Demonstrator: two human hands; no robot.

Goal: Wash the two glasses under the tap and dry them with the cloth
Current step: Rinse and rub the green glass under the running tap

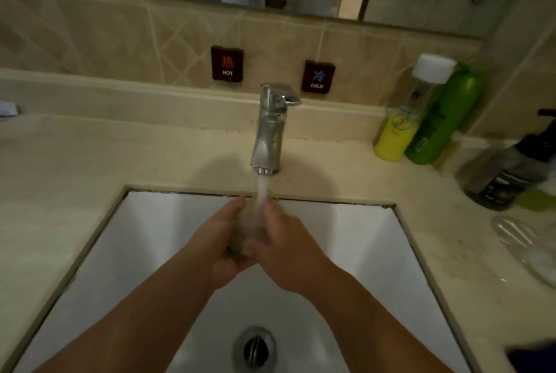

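Water runs from the chrome tap (268, 132) into the white sink (361, 240). Under the stream I hold a clear glass (249, 231) between both hands; it is blurred and mostly hidden by my fingers. My left hand (224, 240) wraps its left side. My right hand (288, 249) covers its right side, and the water falls onto its fingers. A second clear glass (523, 240) lies on its side on the counter at the far right. No cloth can be made out with certainty.
A yellow bottle (400, 129) with a white cap, a green bottle (442, 120) and a dark bottle (505, 180) stand at the back right of the beige counter (90, 162). Hot and cold signs hang on the tiled wall. The drain (255, 348) sits at the sink's bottom.
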